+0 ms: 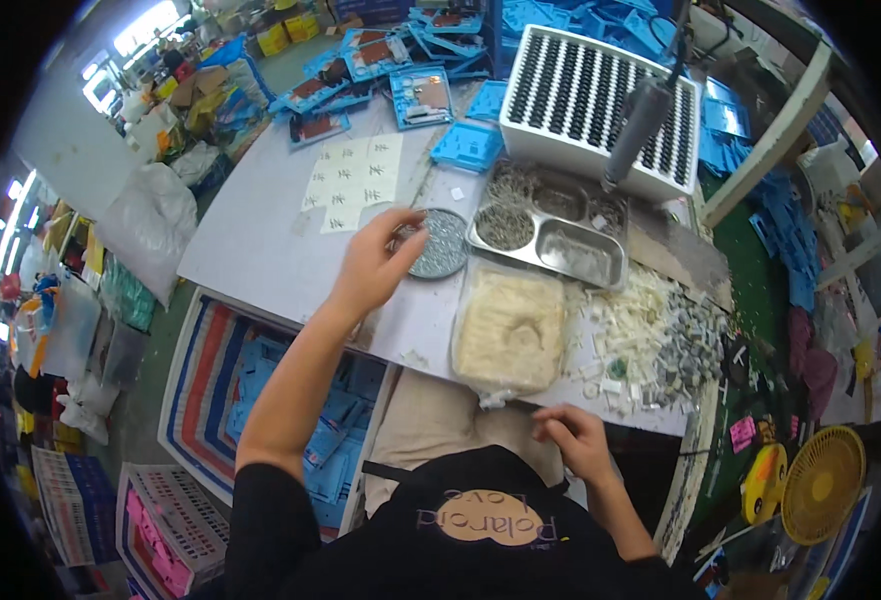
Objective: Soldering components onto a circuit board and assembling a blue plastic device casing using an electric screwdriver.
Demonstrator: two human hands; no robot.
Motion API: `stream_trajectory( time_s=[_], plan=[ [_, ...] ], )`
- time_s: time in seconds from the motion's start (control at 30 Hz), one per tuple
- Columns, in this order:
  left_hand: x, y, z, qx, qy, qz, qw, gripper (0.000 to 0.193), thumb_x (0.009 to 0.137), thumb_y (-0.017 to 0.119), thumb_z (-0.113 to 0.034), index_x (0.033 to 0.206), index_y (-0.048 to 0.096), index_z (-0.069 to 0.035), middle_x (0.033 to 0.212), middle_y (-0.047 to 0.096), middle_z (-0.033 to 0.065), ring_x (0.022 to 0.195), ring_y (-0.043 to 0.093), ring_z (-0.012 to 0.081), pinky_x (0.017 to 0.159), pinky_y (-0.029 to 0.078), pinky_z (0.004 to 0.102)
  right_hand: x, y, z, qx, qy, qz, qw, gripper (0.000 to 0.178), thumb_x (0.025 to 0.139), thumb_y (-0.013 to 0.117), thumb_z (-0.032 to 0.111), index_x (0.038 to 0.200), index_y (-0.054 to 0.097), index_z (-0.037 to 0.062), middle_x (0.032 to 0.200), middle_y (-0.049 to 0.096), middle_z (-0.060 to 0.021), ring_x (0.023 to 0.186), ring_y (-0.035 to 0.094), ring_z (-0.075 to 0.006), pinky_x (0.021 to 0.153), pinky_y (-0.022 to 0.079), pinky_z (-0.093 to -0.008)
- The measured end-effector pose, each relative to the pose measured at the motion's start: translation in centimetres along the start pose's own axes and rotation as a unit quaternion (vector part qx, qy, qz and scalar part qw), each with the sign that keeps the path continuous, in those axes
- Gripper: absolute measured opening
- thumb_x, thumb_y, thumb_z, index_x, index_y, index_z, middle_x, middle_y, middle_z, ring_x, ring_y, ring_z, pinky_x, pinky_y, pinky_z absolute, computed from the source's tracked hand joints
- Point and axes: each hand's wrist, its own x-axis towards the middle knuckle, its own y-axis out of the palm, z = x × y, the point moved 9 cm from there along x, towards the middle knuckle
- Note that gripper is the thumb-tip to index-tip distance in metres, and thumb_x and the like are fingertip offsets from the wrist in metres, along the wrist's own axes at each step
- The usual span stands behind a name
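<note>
- Head view: left hand (372, 265) at the left side of the round dish (440, 276) of silvery bits; fingers bunched narrow, can't tell if they hold anything or touch the dish.
- Right hand (582, 447) near table's front edge, below the bagged pale block (508, 330); fingers loosely curled, contents can't tell.
- Steel tray (577, 257) beyond the block, wiry bits in it.
- Progress, judged: looks mid-work; loose pieces (650, 340) plentiful, blue cases (423, 97) piled at far side, can't tell which are finished.

Yellow fan (822, 485), plastic bag (148, 222)
</note>
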Motion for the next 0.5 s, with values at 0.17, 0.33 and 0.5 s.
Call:
stream_trajectory(
  time_s=[0.17, 0.33, 0.5],
  plan=[
    [15.1, 3.3, 9.6, 0.120, -0.052, 0.037, 0.991, 0.055, 0.095, 0.067, -0.041, 0.127, 0.063, 0.003, 0.120, 0.070, 0.0178, 0.105, 0.069, 0.0299, 0.090, 0.054, 0.0388, -0.2, -1.3, 2.0, -0.019, 0.009, -0.074, 0.997, 0.018, 0.097, 0.065, 0.010, 0.105, 0.072, -0.0038, 0.088, 0.073, -0.0096, 0.080, 0.069, -0.0147, 0.073, 0.053, -0.0268],
    [25.9, -2.1, 25.0, 0.184, -0.210, -0.125, 0.952, 0.086, 0.080, 0.075, -0.060, 0.130, 0.059, 0.009, 0.127, 0.065, 0.0304, 0.120, 0.063, 0.0403, 0.102, 0.049, 0.0443, 2.2, -4.8, 4.4, -0.074, 0.011, -0.103, 0.992, 0.016, 0.093, 0.066, 0.008, 0.098, 0.072, -0.0057, 0.085, 0.072, -0.0118, 0.077, 0.070, -0.0182, 0.073, 0.053, -0.0292],
    [31.5, -4.1, 31.3, 0.167, -0.327, -0.177, 0.913, 0.113, 0.068, 0.081, -0.066, 0.141, 0.043, 0.012, 0.137, 0.057, 0.0341, 0.126, 0.059, 0.0442, 0.107, 0.046, 0.0439, 4.9, -7.2, 4.6, -0.026, 0.038, -0.152, 0.987, 0.019, 0.095, 0.067, 0.011, 0.100, 0.072, -0.0060, 0.083, 0.071, -0.0124, 0.077, 0.070, -0.0180, 0.074, 0.054, -0.0295]
  ],
)
